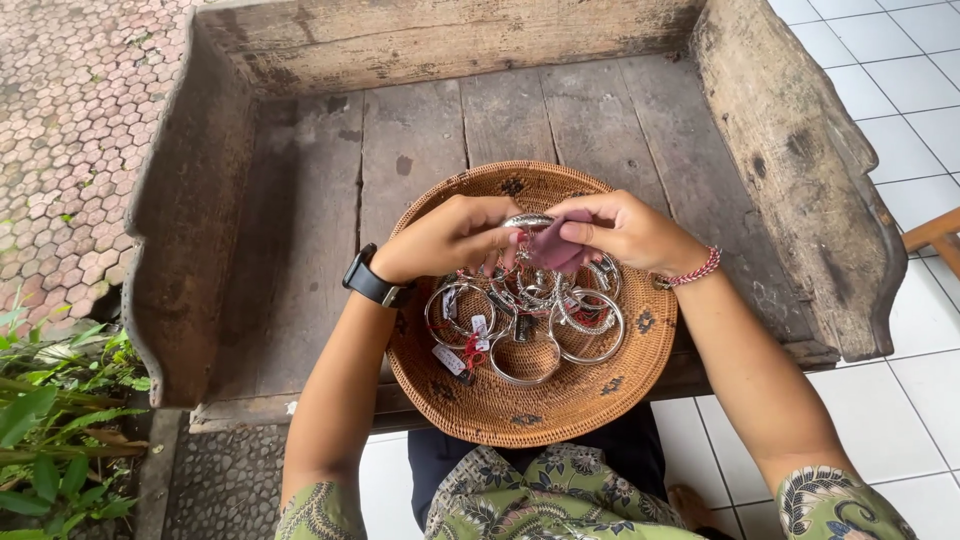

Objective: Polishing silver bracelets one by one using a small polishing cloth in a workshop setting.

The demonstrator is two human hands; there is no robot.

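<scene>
Above the woven basket [600, 400] on the wooden counter [420, 140], the left hand [450, 238] pinches a silver bangle [528, 220] while the right hand [620, 230], at three o'clock, presses a mauve cloth [556, 246] on it.

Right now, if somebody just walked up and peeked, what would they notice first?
Probably the two hands meeting in the middle: the left hand and right hand pinch a silver bangle, the right with a purplish cloth. Just below them a round woven basket holds a shiny pile of silver bangles with small tags. It all sits on a worn wooden bench.
</scene>
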